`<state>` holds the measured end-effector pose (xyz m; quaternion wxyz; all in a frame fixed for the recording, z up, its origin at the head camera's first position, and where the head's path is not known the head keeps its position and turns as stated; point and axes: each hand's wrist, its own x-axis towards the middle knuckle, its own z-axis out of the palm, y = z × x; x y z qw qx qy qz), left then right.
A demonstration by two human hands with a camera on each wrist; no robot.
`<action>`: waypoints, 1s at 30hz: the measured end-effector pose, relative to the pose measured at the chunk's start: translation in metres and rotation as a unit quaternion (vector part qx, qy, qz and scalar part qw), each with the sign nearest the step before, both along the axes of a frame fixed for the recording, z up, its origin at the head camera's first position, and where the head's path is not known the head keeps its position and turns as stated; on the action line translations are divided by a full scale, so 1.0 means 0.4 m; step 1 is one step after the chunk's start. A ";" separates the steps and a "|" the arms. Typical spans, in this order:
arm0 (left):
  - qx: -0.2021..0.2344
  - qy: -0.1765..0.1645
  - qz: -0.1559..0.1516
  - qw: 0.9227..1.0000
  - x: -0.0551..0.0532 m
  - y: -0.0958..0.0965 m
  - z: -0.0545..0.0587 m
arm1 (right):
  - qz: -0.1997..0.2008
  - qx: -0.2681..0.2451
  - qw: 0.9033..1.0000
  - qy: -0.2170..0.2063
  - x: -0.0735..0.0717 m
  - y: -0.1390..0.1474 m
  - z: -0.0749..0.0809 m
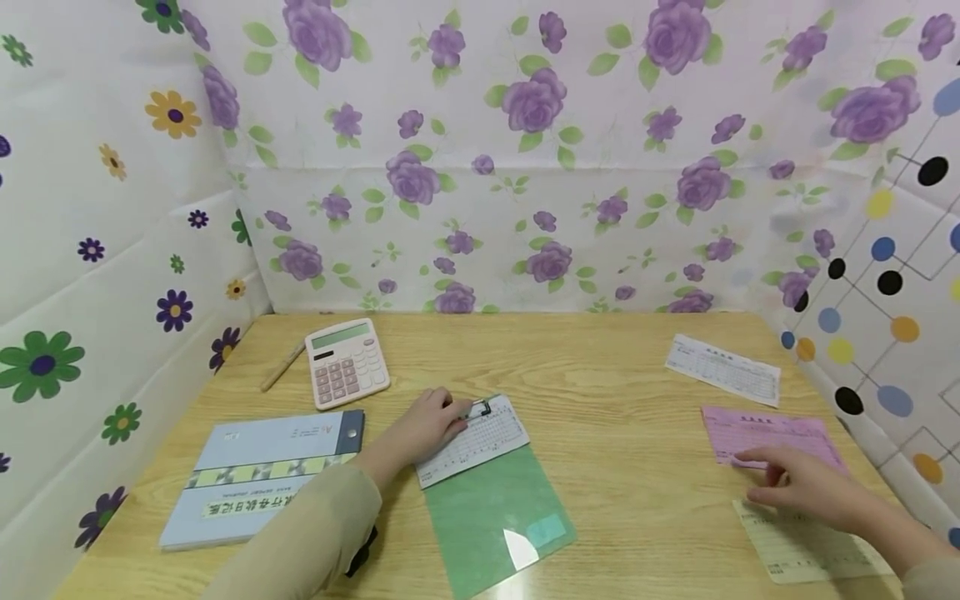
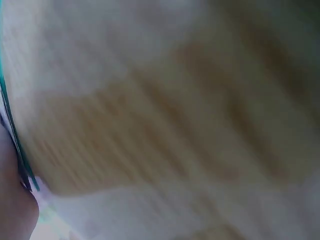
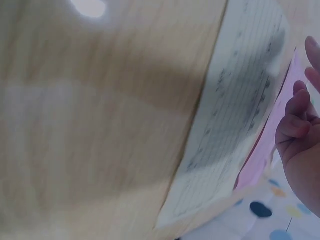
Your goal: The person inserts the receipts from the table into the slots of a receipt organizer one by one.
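My left hand (image 1: 427,425) grips the top left edge of a green transparent clipboard (image 1: 491,517), thumb toward its metal clip (image 1: 480,408). A white printed form (image 1: 480,442) lies under that clip, over the upper part of the board. In the left wrist view, the clipboard's green edge (image 2: 10,115) runs close beside the hand. On the right, my right hand (image 1: 802,487) hovers with loosely bent fingers and nothing between them. Beneath and ahead of it lie a pink form (image 1: 772,433) and a pale yellow form (image 1: 806,546), the latter also in the right wrist view.
Left of the clipboard lies a blue journal book (image 1: 262,475), partly behind the left sleeve. A calculator (image 1: 348,364) and a pen (image 1: 283,367) are at the back left. Another white form (image 1: 723,369) lies at the back right. Patterned cloth walls (image 1: 517,167) border the wooden table (image 1: 630,483).
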<state>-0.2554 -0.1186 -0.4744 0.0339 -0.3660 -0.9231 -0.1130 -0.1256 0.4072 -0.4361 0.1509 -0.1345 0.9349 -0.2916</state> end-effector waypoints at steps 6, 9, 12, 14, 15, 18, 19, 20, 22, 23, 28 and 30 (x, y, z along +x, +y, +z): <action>0.009 -0.021 0.009 1.000 0.008 -0.002 -0.004 | 0.017 0.034 0.999 -0.002 0.024 0.050 -0.014; 0.013 -0.018 0.013 1.000 0.007 -0.002 -0.002 | 0.014 0.040 0.999 -0.010 0.027 0.061 -0.028; 0.014 -0.010 0.009 1.000 0.004 0.001 0.002 | 0.022 0.033 0.999 -0.005 0.025 0.061 -0.043; 0.013 -0.008 0.006 1.000 0.003 0.003 0.003 | 0.030 0.032 0.999 0.006 0.023 0.056 -0.053; 0.010 -0.009 0.005 1.000 0.002 0.004 0.003 | 0.034 0.032 0.999 0.014 0.022 0.052 -0.058; 0.004 -0.011 0.008 1.000 0.003 0.004 0.004 | 0.040 0.037 0.998 0.039 0.016 0.033 -0.066; 0.002 -0.012 0.009 1.000 0.003 0.003 0.004 | 0.040 0.039 0.997 0.044 0.014 0.024 -0.067; 0.003 -0.010 0.008 1.000 0.003 0.003 0.004 | 0.041 0.039 0.997 0.049 0.011 0.014 -0.067; 0.000 -0.009 0.010 1.000 0.003 0.003 0.003 | 0.041 0.039 0.997 0.059 0.005 -0.007 -0.067; 0.000 -0.008 0.010 1.000 0.003 0.003 0.003 | 0.041 0.037 0.997 0.060 0.002 -0.018 -0.066; -0.002 0.000 0.006 1.000 0.002 0.004 0.000 | 0.038 0.032 0.997 0.060 -0.014 -0.075 -0.064; -0.001 0.006 0.003 1.000 0.001 0.003 -0.001 | 0.038 0.025 0.997 0.059 -0.021 -0.098 -0.064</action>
